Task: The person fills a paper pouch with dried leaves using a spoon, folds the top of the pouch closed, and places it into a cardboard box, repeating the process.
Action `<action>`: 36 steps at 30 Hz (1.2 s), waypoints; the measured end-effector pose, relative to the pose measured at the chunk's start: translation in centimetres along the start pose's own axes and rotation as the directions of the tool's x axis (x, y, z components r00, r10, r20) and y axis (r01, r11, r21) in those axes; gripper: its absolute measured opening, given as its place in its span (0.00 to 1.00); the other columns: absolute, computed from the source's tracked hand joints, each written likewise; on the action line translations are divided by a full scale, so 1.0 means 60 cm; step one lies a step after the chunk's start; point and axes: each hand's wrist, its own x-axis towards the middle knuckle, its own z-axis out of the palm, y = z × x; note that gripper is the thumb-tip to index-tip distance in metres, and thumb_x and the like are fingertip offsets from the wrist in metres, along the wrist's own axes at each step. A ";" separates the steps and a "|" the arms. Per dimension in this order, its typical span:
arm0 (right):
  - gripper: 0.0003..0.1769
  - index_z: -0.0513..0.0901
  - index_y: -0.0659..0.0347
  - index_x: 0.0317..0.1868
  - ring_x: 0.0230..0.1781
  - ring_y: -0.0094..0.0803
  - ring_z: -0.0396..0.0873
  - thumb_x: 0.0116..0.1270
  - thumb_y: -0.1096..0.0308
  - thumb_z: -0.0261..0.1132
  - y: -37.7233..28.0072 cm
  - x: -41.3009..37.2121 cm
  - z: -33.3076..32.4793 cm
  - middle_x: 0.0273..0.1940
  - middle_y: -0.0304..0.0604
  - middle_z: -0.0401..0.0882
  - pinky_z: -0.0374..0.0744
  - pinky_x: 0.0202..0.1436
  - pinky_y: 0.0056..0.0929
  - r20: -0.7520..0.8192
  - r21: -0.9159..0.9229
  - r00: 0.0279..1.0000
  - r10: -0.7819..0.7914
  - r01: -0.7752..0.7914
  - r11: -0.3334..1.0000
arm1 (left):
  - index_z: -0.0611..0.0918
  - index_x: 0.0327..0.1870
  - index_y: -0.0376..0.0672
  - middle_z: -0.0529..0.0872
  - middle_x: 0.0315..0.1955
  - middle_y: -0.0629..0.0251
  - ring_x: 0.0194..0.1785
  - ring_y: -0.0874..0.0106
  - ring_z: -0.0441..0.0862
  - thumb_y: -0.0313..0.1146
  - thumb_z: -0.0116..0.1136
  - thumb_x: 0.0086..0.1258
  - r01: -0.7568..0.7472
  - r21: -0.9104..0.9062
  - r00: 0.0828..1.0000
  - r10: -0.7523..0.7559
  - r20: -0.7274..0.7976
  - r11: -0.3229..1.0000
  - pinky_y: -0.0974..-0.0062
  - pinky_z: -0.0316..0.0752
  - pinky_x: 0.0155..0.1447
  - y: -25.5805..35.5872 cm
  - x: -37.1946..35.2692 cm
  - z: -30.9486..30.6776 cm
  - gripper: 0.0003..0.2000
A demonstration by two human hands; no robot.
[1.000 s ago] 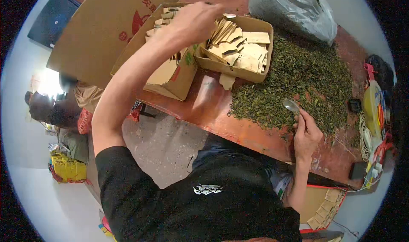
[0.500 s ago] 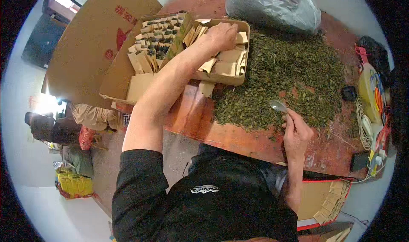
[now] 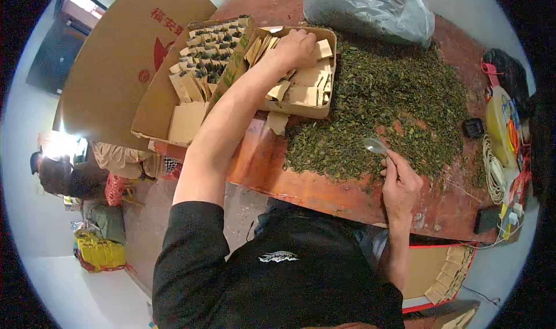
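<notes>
My left hand [image 3: 297,48] reaches into a cardboard box [image 3: 295,110] filled with small brown paper packets [image 3: 304,94]. Its fingers curl downward among the packets; the fingertips and anything between them are hidden. Near the table's front edge, my right hand [image 3: 402,183] is closed on the handle of a metal spoon [image 3: 375,146]. The spoon's bowl hovers over, or rests at, the edge of a wide spread of dried dark green leaves [image 3: 399,92]; contact cannot be made out.
Left of the packet box stands a larger carton [image 3: 155,112] holding rows of open packets with dark leaves showing. A grey plastic bag [image 3: 370,13] lies behind the leaves. Cables and a yellowish container [image 3: 499,120] sit at right. Below the red table [image 3: 272,175] is another box of packets [image 3: 446,280].
The whole view has shifted slightly. My left hand is still inside the packet box, with its fingers curled, and the spoon stays in my right hand at nearly the same spot.
</notes>
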 end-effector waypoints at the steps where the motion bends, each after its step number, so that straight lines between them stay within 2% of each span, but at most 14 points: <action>1: 0.12 0.89 0.65 0.52 0.29 0.36 0.89 0.70 0.81 0.66 -0.002 0.000 0.000 0.39 0.51 0.91 0.85 0.33 0.33 0.002 0.002 1.000 0.008 -0.008 1.000 | 0.81 0.57 0.35 0.85 0.56 0.43 0.62 0.44 0.82 0.38 0.60 0.67 0.000 -0.013 0.999 -0.001 -0.036 1.000 0.50 0.80 0.66 -0.003 -0.002 0.002 0.21; 4: 0.12 0.89 0.65 0.52 0.29 0.35 0.89 0.71 0.80 0.66 -0.008 -0.001 0.001 0.39 0.51 0.91 0.85 0.33 0.33 0.009 0.005 1.000 0.011 -0.011 1.000 | 0.80 0.56 0.34 0.85 0.55 0.42 0.60 0.42 0.82 0.37 0.61 0.65 0.012 -0.128 0.984 -0.034 -0.175 0.992 0.50 0.79 0.66 -0.003 -0.009 0.003 0.21; 7: 0.12 0.89 0.64 0.52 0.28 0.34 0.89 0.71 0.80 0.66 -0.015 -0.001 0.001 0.39 0.50 0.91 0.85 0.32 0.31 0.016 0.014 1.000 0.019 -0.019 1.000 | 0.78 0.55 0.34 0.85 0.52 0.41 0.59 0.41 0.81 0.35 0.62 0.63 0.008 -0.232 0.971 -0.063 -0.230 0.973 0.49 0.78 0.64 0.006 -0.019 -0.007 0.21; 13: 0.11 0.89 0.64 0.52 0.28 0.33 0.89 0.73 0.79 0.65 -0.023 -0.001 -0.001 0.40 0.50 0.91 0.85 0.32 0.31 0.025 -0.016 1.000 0.003 -0.003 1.000 | 0.78 0.54 0.34 0.85 0.47 0.42 0.55 0.42 0.82 0.34 0.65 0.61 -0.094 -0.340 0.872 -0.087 -0.482 0.936 0.50 0.78 0.59 0.052 -0.067 -0.042 0.21; 16: 0.10 0.89 0.65 0.52 0.28 0.33 0.89 0.73 0.78 0.65 -0.021 0.000 -0.004 0.39 0.50 0.91 0.85 0.32 0.31 0.021 -0.036 1.000 0.010 -0.009 0.999 | 0.77 0.58 0.36 0.86 0.49 0.47 0.57 0.47 0.83 0.38 0.73 0.63 -0.085 -0.360 0.873 -0.105 -0.476 0.929 0.54 0.77 0.62 0.070 -0.089 -0.065 0.26; 19: 0.10 0.89 0.65 0.52 0.29 0.33 0.89 0.74 0.78 0.66 -0.021 0.005 -0.014 0.37 0.50 0.91 0.84 0.32 0.31 -0.003 -0.040 0.999 0.033 -0.033 0.999 | 0.77 0.60 0.36 0.86 0.49 0.47 0.55 0.49 0.85 0.39 0.73 0.63 -0.218 -0.435 0.800 -0.096 -0.593 0.874 0.56 0.79 0.61 0.098 -0.120 -0.074 0.27; 20: 0.09 0.89 0.66 0.52 0.29 0.24 0.86 0.76 0.76 0.65 -0.009 0.007 -0.014 0.33 0.43 0.90 0.82 0.34 0.24 -0.045 -0.132 0.998 -0.033 0.027 0.991 | 0.78 0.60 0.37 0.87 0.49 0.48 0.53 0.51 0.87 0.39 0.74 0.62 -0.242 -0.414 0.773 -0.084 -0.629 0.878 0.58 0.81 0.59 0.109 -0.133 -0.077 0.28; 23: 0.10 0.89 0.65 0.53 0.29 0.23 0.86 0.77 0.74 0.65 -0.011 0.021 -0.031 0.31 0.42 0.89 0.82 0.34 0.24 -0.065 -0.170 0.997 0.031 -0.042 0.985 | 0.78 0.59 0.37 0.88 0.46 0.52 0.48 0.55 0.89 0.38 0.74 0.62 -0.338 -0.469 0.747 -0.071 -0.661 0.816 0.60 0.82 0.56 0.154 -0.175 -0.084 0.26; 27: 0.10 0.90 0.63 0.52 0.28 0.24 0.86 0.77 0.72 0.66 0.029 0.042 -0.040 0.31 0.42 0.89 0.82 0.33 0.25 -0.117 -0.256 0.993 0.024 -0.054 0.965 | 0.78 0.57 0.34 0.86 0.44 0.49 0.48 0.55 0.87 0.34 0.74 0.60 -0.434 -0.578 0.775 -0.041 -0.630 0.691 0.61 0.81 0.55 0.235 -0.240 -0.079 0.26; 30: 0.10 0.90 0.62 0.52 0.27 0.25 0.86 0.77 0.71 0.66 0.038 0.074 -0.047 0.30 0.43 0.89 0.81 0.33 0.26 -0.113 -0.364 0.993 0.016 -0.056 0.930 | 0.78 0.59 0.33 0.83 0.47 0.46 0.51 0.48 0.84 0.33 0.73 0.60 -0.488 -0.606 0.794 0.030 -0.608 0.628 0.59 0.80 0.57 0.270 -0.250 -0.042 0.27; 31: 0.08 0.89 0.60 0.50 0.29 0.48 0.88 0.74 0.71 0.67 0.024 0.088 -0.050 0.31 0.56 0.88 0.82 0.34 0.39 -0.111 -0.352 0.993 0.051 -0.087 0.932 | 0.78 0.59 0.33 0.83 0.47 0.46 0.52 0.48 0.84 0.33 0.73 0.60 -0.496 -0.607 0.795 0.043 -0.605 0.621 0.58 0.79 0.57 0.275 -0.248 -0.028 0.27; 34: 0.07 0.89 0.60 0.49 0.29 0.49 0.88 0.74 0.71 0.67 0.039 0.124 -0.052 0.31 0.55 0.87 0.81 0.33 0.41 -0.139 -0.441 0.986 -0.095 0.024 0.897 | 0.78 0.59 0.33 0.83 0.48 0.45 0.53 0.47 0.83 0.33 0.74 0.60 -0.441 -0.654 0.849 0.051 -0.525 0.614 0.57 0.79 0.59 0.273 -0.244 -0.001 0.27; 35: 0.07 0.89 0.59 0.48 0.30 0.50 0.88 0.74 0.70 0.67 0.040 0.135 -0.058 0.31 0.56 0.88 0.82 0.33 0.42 -0.118 -0.444 0.993 -0.002 -0.051 0.894 | 0.78 0.59 0.33 0.83 0.48 0.45 0.53 0.47 0.83 0.34 0.74 0.59 -0.423 -0.662 0.863 0.050 -0.504 0.618 0.56 0.78 0.59 0.272 -0.245 0.004 0.27; 36: 0.07 0.89 0.58 0.48 0.30 0.51 0.88 0.74 0.70 0.67 0.046 0.146 -0.060 0.31 0.55 0.88 0.82 0.33 0.43 -0.125 -0.481 0.991 -0.056 -0.011 0.877 | 0.77 0.60 0.34 0.83 0.49 0.45 0.54 0.47 0.82 0.34 0.74 0.59 -0.417 -0.685 0.871 0.046 -0.490 0.597 0.56 0.78 0.60 0.271 -0.246 0.009 0.28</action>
